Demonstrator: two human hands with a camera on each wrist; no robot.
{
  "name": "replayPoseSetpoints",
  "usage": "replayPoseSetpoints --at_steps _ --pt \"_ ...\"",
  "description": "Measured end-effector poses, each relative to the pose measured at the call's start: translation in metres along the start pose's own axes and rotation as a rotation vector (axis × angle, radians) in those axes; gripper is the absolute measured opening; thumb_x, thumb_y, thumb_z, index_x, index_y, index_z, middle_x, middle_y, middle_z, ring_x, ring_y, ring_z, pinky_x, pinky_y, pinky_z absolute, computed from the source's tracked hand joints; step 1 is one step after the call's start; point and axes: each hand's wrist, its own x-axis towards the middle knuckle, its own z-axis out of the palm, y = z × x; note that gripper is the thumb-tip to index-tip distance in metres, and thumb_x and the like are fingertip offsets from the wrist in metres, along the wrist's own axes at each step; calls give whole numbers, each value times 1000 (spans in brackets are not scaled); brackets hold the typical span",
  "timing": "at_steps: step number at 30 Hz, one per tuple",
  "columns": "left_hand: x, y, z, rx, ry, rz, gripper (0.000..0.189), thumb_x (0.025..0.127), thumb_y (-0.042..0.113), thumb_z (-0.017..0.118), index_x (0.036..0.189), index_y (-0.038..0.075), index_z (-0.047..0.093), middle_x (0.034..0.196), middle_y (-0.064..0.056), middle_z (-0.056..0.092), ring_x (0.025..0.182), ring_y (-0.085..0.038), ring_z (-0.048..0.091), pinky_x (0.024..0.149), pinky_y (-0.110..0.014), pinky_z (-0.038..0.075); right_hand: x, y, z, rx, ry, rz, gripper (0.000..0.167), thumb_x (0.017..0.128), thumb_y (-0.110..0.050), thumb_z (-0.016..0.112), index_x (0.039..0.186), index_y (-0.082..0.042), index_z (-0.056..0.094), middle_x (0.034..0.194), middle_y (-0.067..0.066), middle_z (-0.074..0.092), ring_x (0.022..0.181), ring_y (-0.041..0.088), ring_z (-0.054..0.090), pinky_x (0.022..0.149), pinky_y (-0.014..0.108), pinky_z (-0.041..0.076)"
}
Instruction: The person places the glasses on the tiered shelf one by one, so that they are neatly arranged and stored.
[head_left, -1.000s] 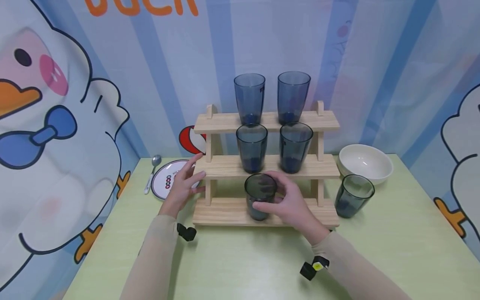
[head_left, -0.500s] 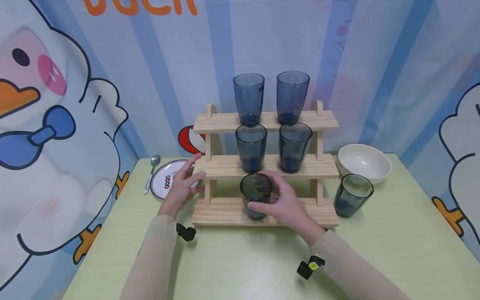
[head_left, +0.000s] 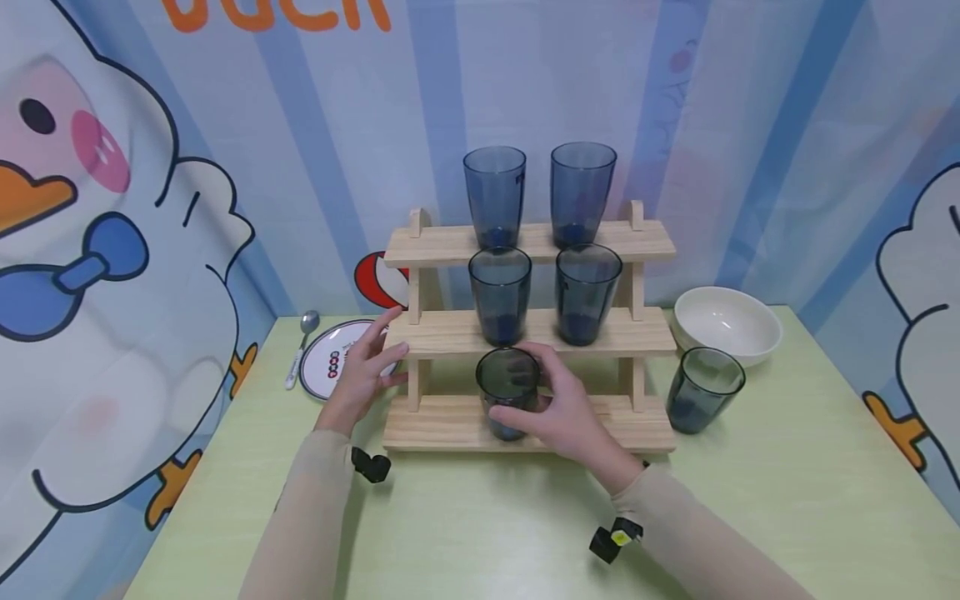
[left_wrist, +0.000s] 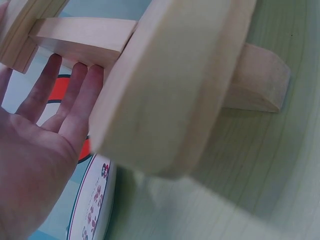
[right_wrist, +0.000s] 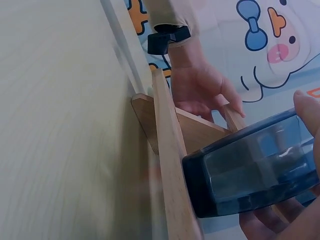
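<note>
My right hand (head_left: 562, 408) grips a smoky blue glass tumbler (head_left: 506, 379) from its right side, thumb in front and fingers behind. The tumbler stands upright on the bottom step of a three-tier wooden rack (head_left: 435, 425); in the right wrist view the tumbler's base (right_wrist: 197, 187) meets that board. My left hand (head_left: 362, 372) is at the rack's left end with its fingers extended. The left wrist view has those fingertips (left_wrist: 93, 75) against a wooden upright (left_wrist: 82, 37). Two matching tumblers (head_left: 501, 300) stand on the middle step and two more (head_left: 495, 196) on the top.
Right of the rack another tumbler (head_left: 703, 392) stands on the green table (head_left: 480, 525), with a white bowl (head_left: 727, 325) behind it. A patterned plate (head_left: 322, 367) and a spoon (head_left: 303, 350) lie to the left. A printed cloth (head_left: 345, 150) hangs behind everything.
My right hand has shifted the gripped tumbler a little to the left along the bottom step. The left hand keeps its place at the rack's end.
</note>
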Motion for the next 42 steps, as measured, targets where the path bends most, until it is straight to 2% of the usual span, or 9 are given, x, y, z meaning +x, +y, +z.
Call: replayPoseSetpoints --at_steps 8,17,24,28,31,36,38,42 --pt "-1 3 1 5 -12 -2 66 103 28 69 162 35 41 169 -8 33 146 -38 43 102 -66 52 -1 1 0 -70 1 -15 79 85 -29 90 150 -29 47 136 0 61 125 21 59 100 48 57" --pt "-2 3 1 9 -9 -1 65 103 27 68 162 35 41 169 -8 34 146 -38 43 102 -66 52 -4 2 -6 -84 -46 21 92 82 -27 92 158 -29 39 144 3 57 129 26 59 104 50 54" --pt "-2 3 2 12 -9 -3 65 103 27 68 162 35 41 168 -9 35 145 -38 44 102 -66 52 -13 2 -22 -87 -48 21 94 82 -26 92 159 -23 39 146 4 56 137 26 55 114 51 48" --pt "-1 2 1 13 -7 -6 65 103 27 68 162 35 41 168 -8 34 146 -38 44 102 -66 52 -20 2 -36 -100 -37 -10 90 83 -21 91 158 -18 40 146 6 58 136 31 56 114 53 48" --pt "-1 3 1 16 -5 -10 65 103 28 68 162 35 41 168 -8 35 145 -38 44 102 -65 53 -25 2 -48 -94 -29 -42 87 85 -16 90 157 -15 42 147 11 58 137 35 55 114 51 48" --pt "-2 3 1 16 -7 -7 65 103 28 69 162 36 41 168 -9 35 145 -38 45 102 -65 53 -35 1 -69 -108 7 -94 82 84 -7 89 154 -16 47 148 12 58 137 36 54 114 33 48" --pt "-2 4 1 16 -8 -5 65 103 28 69 162 37 41 168 -9 35 145 -38 45 102 -64 53 -40 0 -77 -134 36 -117 80 83 -5 89 152 -16 50 147 10 60 136 30 56 112 27 49" --pt "-3 5 2 19 -3 -5 65 103 29 69 161 37 41 168 -7 35 145 -37 45 101 -63 54 -47 -4 -94 -195 107 -163 75 81 2 88 147 -9 55 142 12 63 131 13 59 108 21 50"
